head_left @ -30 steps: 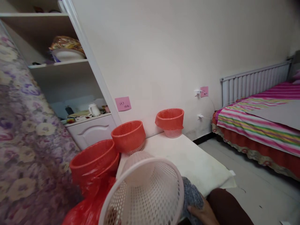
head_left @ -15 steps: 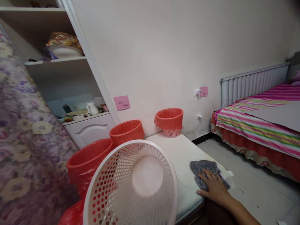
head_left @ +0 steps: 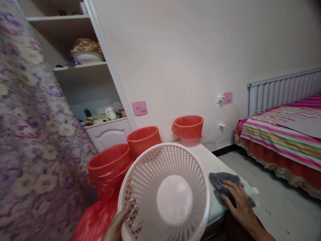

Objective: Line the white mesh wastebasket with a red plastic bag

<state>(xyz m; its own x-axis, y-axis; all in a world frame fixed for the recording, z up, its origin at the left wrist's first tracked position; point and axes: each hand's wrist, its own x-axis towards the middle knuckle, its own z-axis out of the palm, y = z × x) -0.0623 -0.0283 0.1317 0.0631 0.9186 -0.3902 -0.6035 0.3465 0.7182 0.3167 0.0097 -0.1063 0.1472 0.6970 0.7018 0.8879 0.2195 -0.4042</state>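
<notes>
My left hand (head_left: pixel 117 222) grips the rim of a white perforated plastic basket (head_left: pixel 165 192), tilted so its open mouth faces me. My right hand (head_left: pixel 237 201) lies flat on a grey cloth (head_left: pixel 220 180) at the near right corner of a white platform (head_left: pixel 213 162). Three baskets lined with red plastic bags stand in a row along the wall: a near one (head_left: pixel 109 164), a middle one (head_left: pixel 143 139) and a far one (head_left: pixel 188 129). Loose red bag plastic (head_left: pixel 94 219) spills below the near one.
A flowered purple fabric (head_left: pixel 32 134) fills the left side. White shelves (head_left: pixel 80 67) hold a bowl and small items. Pink notes (head_left: pixel 139 108) and sockets are on the wall. A bed with a striped cover (head_left: pixel 281 137) and a radiator stand at the right.
The white basket has turned to face me and shifted right, with my left hand now showing at its rim. My right hand brought the grey cloth onto the platform corner and rests on it.
</notes>
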